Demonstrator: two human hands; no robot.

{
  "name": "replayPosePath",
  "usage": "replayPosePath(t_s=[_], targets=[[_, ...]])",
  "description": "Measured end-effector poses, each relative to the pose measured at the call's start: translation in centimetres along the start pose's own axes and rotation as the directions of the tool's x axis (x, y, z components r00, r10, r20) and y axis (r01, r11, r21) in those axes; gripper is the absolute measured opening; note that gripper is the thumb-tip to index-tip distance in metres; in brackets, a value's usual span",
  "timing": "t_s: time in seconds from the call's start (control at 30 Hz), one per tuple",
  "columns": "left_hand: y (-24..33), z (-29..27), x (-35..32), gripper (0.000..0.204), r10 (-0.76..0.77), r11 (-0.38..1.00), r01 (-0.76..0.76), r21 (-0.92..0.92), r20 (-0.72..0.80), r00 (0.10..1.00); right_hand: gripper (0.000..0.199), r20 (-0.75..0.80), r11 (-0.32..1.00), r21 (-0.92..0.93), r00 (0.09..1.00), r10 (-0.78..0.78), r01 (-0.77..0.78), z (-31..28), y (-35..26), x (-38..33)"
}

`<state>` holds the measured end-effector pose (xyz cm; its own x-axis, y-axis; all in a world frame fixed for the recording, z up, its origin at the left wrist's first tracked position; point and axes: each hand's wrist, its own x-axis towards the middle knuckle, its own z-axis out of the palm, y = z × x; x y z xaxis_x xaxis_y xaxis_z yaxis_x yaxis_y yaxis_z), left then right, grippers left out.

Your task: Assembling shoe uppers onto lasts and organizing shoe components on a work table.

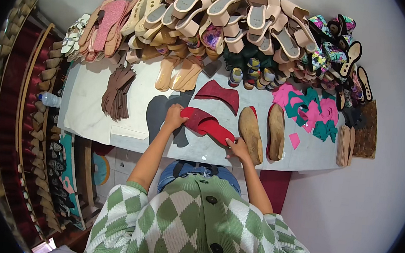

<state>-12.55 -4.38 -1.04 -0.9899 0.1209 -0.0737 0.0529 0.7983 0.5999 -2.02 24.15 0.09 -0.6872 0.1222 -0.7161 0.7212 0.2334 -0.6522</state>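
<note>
A red slipper [215, 130] with a darker red strap lies slantwise between my hands at the front of the table. My left hand [175, 117] is closed on its left end, beside the strap. At the opposite end, my right hand [239, 148] pinches the sole's edge. Just beyond the slipper lies a curved dark red upper piece [217, 96]. To the right are two wooden shoe lasts [251, 135], with red showing along their edges. Dark grey sole pieces [155, 115] lie by my left hand, partly covered by it and the slipper.
Sandals and slippers [256, 16] are heaped along the back. Brown strap pieces [118, 93] and a white sheet [85, 103] lie left; pink and green scraps [311, 109] lie right. Tan insoles [345, 146] sit near the right edge. Racks of lasts [44, 114] stand at far left.
</note>
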Motion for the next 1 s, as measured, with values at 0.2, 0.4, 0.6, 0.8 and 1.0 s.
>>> replayPosePath(t_s=[0.2,0.4,0.6,0.8,1.0], targets=[[0.1,-1.2,1.9,0.048,-0.113,0.994,0.108,0.035,0.212,0.971,0.044,0.122,0.919,0.366,0.986,0.112,-0.15,0.7,0.6,0.5],[-0.1,-1.0,2.6,0.047,-0.121,0.991,0.105,0.079,0.233,0.965,0.053,0.126,0.85,0.489,0.98,0.152,-0.195,0.1,-0.9,-0.6],[-0.6,-0.9,2.5,0.046,-0.122,0.992,0.109,0.068,0.238,0.964,0.049,0.168,0.898,0.401,0.978,0.124,-0.183,-0.4,-1.8,-2.2],[-0.9,-0.9,3.1,0.047,-0.113,0.992,0.125,-0.028,0.276,0.955,0.05,0.121,0.948,0.314,0.988,-0.092,0.05,-0.3,0.6,-1.0],[-1.2,0.1,2.2,0.05,-0.108,0.988,0.127,-0.089,0.192,0.975,0.048,0.046,0.876,0.464,0.983,-0.175,0.134,0.3,2.9,0.1]])
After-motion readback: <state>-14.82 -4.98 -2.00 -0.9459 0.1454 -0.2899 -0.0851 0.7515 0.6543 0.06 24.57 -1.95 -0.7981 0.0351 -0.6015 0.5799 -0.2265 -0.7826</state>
